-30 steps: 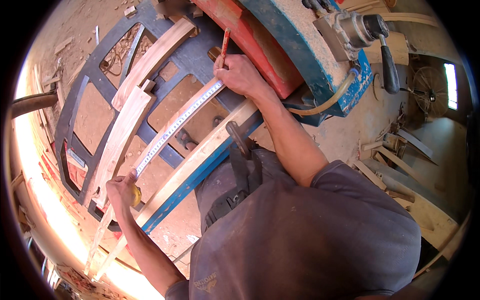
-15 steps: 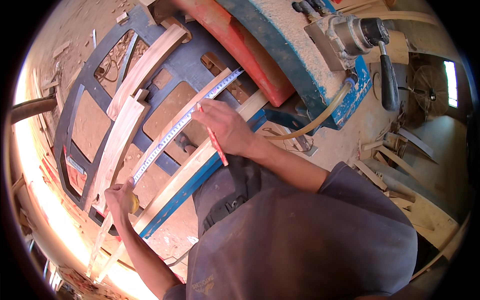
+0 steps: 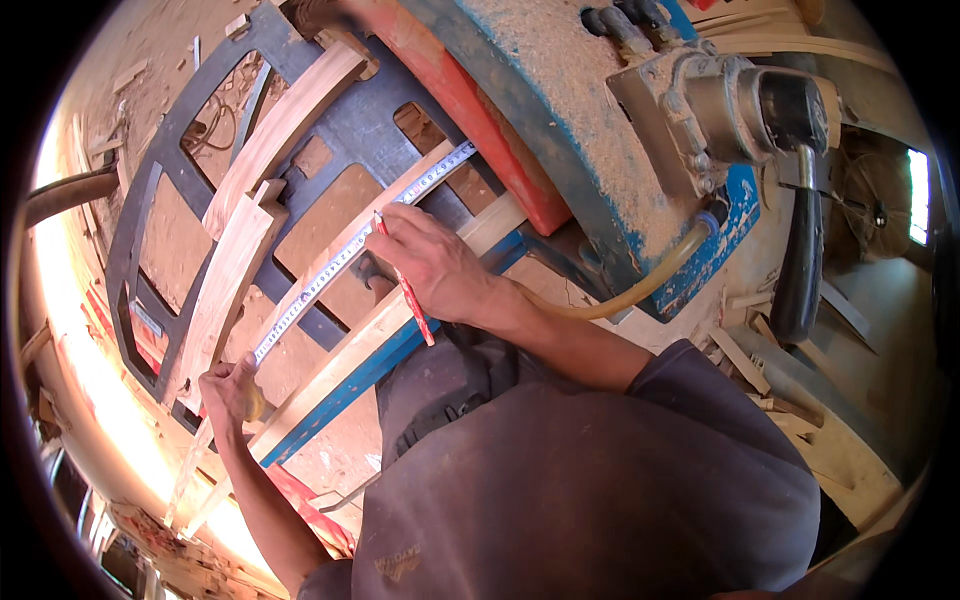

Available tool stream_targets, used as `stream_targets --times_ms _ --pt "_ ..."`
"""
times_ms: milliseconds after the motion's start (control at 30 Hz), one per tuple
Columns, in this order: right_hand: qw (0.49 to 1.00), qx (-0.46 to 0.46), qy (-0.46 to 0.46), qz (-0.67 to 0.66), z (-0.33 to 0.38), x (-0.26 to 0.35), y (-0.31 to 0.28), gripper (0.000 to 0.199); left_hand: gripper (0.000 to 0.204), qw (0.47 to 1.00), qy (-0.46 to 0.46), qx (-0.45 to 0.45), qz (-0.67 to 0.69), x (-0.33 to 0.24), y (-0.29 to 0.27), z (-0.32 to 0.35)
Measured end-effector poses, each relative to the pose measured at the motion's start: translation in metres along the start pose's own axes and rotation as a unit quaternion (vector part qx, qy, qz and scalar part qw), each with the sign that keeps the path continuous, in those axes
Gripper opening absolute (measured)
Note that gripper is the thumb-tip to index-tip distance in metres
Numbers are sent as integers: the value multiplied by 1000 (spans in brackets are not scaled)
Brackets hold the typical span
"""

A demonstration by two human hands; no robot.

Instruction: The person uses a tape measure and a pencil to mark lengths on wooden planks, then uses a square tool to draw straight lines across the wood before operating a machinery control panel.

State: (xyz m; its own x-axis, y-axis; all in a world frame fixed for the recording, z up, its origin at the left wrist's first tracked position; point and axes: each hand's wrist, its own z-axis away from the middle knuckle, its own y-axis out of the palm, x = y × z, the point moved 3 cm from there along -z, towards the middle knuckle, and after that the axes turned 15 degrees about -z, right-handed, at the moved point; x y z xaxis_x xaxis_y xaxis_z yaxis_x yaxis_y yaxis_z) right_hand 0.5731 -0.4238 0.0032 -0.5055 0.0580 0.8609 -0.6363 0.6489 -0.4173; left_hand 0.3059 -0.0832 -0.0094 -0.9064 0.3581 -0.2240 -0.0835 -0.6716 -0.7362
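Observation:
A white tape measure blade [image 3: 330, 268] lies stretched along a narrow wood strip [image 3: 420, 163], running from the lower left up to the red part of the machine. My left hand [image 3: 228, 392] is closed round the tape's yellowish case at the lower end, most of it hidden by the fingers. In my right hand [image 3: 425, 258] a red pencil [image 3: 408, 293] is pinched, its upper tip at the tape's edge about midway along. The right fingers rest beside the blade.
Curved wood pieces [image 3: 235, 270] lie on the dark metal frame [image 3: 370, 135]. A light board [image 3: 350, 365] crosses on a blue rail. Right of it stands a dusty blue machine [image 3: 560, 100] with a black-handled lever [image 3: 800, 250] and a yellowish hose [image 3: 650, 280].
The view has shifted slightly, with the machine's lever appearing larger. Both hands keep their holds; the pencil tip stays at the tape, and the pencil stands a little more upright.

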Motion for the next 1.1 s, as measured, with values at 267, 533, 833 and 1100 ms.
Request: stream_targets --times_ms 267,533,833,1100 --pt "1000 -1 -2 -3 -4 2 -2 21 45 1000 6 15 17 2 1 -2" --pt "1000 3 6 -4 -3 0 0 26 41 1000 14 10 16 7 1 -3" --pt "1000 2 22 -5 -1 0 1 36 39 1000 -6 14 23 1 1 -1" --pt "1000 9 21 5 0 0 3 36 40 999 -9 30 40 -8 -1 3"
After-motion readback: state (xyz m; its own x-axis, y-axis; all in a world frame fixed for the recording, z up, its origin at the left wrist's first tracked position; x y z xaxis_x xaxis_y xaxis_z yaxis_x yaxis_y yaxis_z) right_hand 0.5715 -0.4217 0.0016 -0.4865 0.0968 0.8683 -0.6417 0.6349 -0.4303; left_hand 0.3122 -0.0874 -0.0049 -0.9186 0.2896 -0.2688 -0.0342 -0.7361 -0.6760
